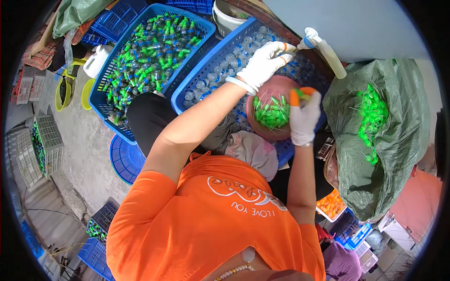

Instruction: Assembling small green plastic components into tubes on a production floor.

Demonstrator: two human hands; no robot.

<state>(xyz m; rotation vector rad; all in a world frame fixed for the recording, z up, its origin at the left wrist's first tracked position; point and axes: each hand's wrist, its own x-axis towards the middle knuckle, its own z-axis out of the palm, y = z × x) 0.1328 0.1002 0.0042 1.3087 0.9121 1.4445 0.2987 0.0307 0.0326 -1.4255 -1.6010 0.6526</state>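
Note:
My left hand [263,65], in a white glove with orange fingertips, reaches across the far blue basket. Its fingertips pinch a small clear bottle with a blue band [307,42], beside a pale upright tube [332,59]. My right hand [305,116], gloved the same way, is closed over the right side of a pink bowl [257,92]. A green nozzle top [302,95] shows between its fingers, slightly blurred. Several green nozzle tops with thin tubes [272,114] lie in the bowl. Around the bowl, clear blue-banded bottles [202,84] fill the basket [177,96].
Left of it stands a blue basket [101,75] heaped with green-topped bottles [154,56]. At the right, a dark green sack [349,154] bears more green nozzle tops [372,114]. A white bucket [227,18] stands behind; a round blue basket [125,159] is by my leg.

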